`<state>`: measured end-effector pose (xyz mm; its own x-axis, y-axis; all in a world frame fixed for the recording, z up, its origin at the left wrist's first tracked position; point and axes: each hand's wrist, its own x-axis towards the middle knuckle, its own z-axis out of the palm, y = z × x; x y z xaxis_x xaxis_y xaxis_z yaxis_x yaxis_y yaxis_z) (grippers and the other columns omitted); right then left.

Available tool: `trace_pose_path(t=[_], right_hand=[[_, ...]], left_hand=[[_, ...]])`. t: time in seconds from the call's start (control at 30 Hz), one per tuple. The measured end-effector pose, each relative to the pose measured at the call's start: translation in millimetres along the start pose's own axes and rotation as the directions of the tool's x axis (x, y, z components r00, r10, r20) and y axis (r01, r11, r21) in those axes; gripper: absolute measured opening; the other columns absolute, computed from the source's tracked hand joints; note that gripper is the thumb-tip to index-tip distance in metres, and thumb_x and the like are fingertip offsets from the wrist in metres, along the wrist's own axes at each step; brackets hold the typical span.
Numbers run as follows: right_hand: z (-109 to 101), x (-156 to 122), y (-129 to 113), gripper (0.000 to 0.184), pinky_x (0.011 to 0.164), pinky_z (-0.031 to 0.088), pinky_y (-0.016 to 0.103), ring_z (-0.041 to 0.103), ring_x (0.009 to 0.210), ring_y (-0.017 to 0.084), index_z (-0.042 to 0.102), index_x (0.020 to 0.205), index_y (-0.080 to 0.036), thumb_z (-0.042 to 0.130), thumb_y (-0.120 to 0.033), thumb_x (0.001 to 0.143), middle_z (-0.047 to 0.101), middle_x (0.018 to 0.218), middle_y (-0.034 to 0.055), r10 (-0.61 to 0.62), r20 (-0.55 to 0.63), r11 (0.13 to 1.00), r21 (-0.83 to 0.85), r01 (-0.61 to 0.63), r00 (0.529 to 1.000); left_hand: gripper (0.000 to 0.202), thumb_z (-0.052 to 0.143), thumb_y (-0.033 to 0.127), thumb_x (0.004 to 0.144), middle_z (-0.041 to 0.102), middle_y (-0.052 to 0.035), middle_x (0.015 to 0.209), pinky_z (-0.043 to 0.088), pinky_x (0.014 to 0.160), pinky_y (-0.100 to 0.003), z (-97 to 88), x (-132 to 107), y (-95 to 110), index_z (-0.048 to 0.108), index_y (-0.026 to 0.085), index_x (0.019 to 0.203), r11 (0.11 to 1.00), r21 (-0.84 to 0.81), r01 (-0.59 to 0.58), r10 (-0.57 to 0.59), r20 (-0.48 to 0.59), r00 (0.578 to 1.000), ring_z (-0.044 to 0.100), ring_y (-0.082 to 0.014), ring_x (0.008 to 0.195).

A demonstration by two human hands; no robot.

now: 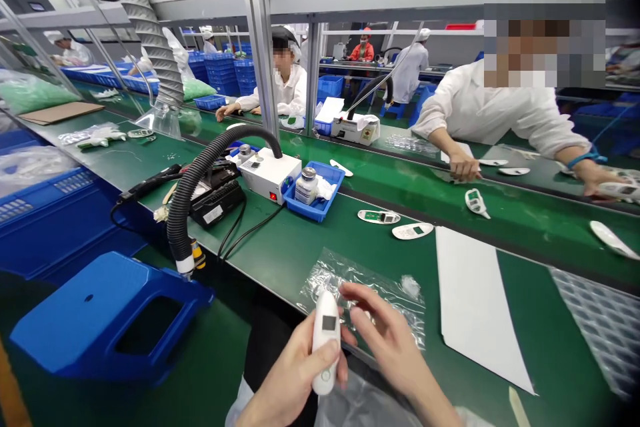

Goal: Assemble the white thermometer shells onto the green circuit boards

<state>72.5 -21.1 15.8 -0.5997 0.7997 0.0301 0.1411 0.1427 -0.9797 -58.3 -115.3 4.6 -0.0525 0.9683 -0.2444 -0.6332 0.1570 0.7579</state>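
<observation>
A white handheld thermometer (329, 323) with a small dark screen and a round button stands upright in my left hand (300, 363). The thumb lies across its front below the screen, and the fingers wrap behind it. My right hand (383, 330) is just to the right of its top, with the fingers loosely bent and apart. I see nothing held in that hand, though some fingertips are partly hidden near the thermometer. Under and behind the hands a clear plastic bag (345, 269) lies on the green bench.
White shell halves (413, 231) and one with a circuit board (379, 217) lie near the conveyor (425, 177). White paper (477, 300) and a bubble sheet (600, 320) are at right. A blue tray (320, 210), white box (270, 177), and black hose (185, 193) stand left. Co-workers sit opposite.
</observation>
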Motion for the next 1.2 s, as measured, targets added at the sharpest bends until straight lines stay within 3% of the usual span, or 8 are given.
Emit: trace_pose_path(t=[0.07,0.17,0.33,0.53,0.63,0.7,0.9,1.2], right_hand=[[-1,10,-1,0.043,0.074,0.054,0.034,0.067,0.085,0.022,0.064,0.117,-0.021,0.056,-0.05,0.086,0.068,0.11,0.0115,0.103,0.135,0.976,0.178,-0.126,0.986],[6,14,1,0.043,0.047,0.048,0.024,0.06,0.049,0.011,0.067,0.109,-0.019,0.059,-0.052,0.084,0.071,0.099,0.0089,0.185,0.257,0.925,0.281,-0.256,0.949],[22,7,5,0.041,0.034,0.037,0.019,0.052,0.037,0.007,0.066,0.107,-0.018,0.057,-0.052,0.086,0.071,0.088,0.0057,0.181,0.178,0.905,0.354,-0.235,0.967],[22,8,13,0.045,0.053,0.049,0.025,0.059,0.054,0.013,0.067,0.108,-0.017,0.062,-0.054,0.082,0.07,0.081,0.0056,0.23,0.095,0.881,0.402,-0.249,0.969],[21,-2,18,0.047,0.062,0.051,0.029,0.059,0.06,0.014,0.061,0.114,-0.02,0.062,-0.055,0.082,0.066,0.084,0.0047,0.225,0.013,0.884,0.418,-0.209,0.974],[23,-14,20,0.033,0.068,0.05,0.029,0.059,0.067,0.016,0.064,0.095,-0.02,0.062,-0.051,0.083,0.063,0.081,0.003,0.174,-0.054,0.924,0.354,-0.144,0.983],[36,-38,17,0.023,0.07,0.05,0.029,0.059,0.078,0.02,0.067,0.094,-0.019,0.062,-0.039,0.085,0.064,0.089,0.0063,0.151,0.065,0.949,0.269,-0.163,0.986],[48,-42,21,0.025,0.066,0.051,0.028,0.061,0.078,0.021,0.068,0.089,-0.017,0.065,-0.042,0.082,0.064,0.088,0.0082,0.157,-0.011,0.929,0.342,-0.143,0.988]], left_hand=[[0.03,0.066,0.042,0.081,0.059,-0.0012,0.061,0.035,0.047,-0.02,5.1,0,-5,0.061,0.014,0.091,0.999,0.019,0.041,-0.041,0.045,0.998,0.048,-0.0076,0.047],[0.039,0.054,0.055,0.085,0.052,0.0018,0.049,0.033,0.042,-0.02,13.4,1,-13,0.058,0.016,0.079,0.997,0.024,0.076,-0.074,-0.072,0.995,0.042,-0.0074,0.041],[0.041,0.054,0.058,0.082,0.051,0.0041,0.045,0.03,0.036,-0.021,22.9,4,-11,0.062,0.018,0.076,0.956,0.289,0.044,0.045,-0.294,0.955,0.041,-0.0089,0.034],[0.047,0.047,0.059,0.086,0.049,0.0036,0.044,0.03,0.036,-0.02,21.7,12,-16,0.06,0.017,0.067,0.994,0.083,0.071,-0.047,-0.255,0.966,0.041,-0.0084,0.034],[0.04,0.05,0.052,0.088,0.059,0.0005,0.061,0.044,0.053,-0.02,19.3,15,-11,0.066,0.016,0.084,0.995,-0.101,-0.005,-0.026,-0.308,0.951,0.054,-0.0106,0.054],[0.035,0.054,0.048,0.088,0.063,-0.0015,0.076,0.046,0.066,-0.02,17.9,15,-5,0.067,0.017,0.095,0.988,-0.137,-0.067,0.014,-0.354,0.935,0.057,-0.0121,0.071],[0.047,0.05,0.056,0.087,0.062,-0.0031,0.081,0.043,0.054,-0.024,20.1,18,-7,0.06,0.017,0.111,0.988,-0.155,0.006,-0.061,-0.357,0.932,0.054,-0.0129,0.062],[0.035,0.061,0.043,0.085,0.058,0.0016,0.08,0.041,0.052,-0.018,22.3,14,-16,0.053,0.021,0.112,0.995,0.075,-0.064,0.085,-0.316,0.945,0.051,-0.0068,0.059]])
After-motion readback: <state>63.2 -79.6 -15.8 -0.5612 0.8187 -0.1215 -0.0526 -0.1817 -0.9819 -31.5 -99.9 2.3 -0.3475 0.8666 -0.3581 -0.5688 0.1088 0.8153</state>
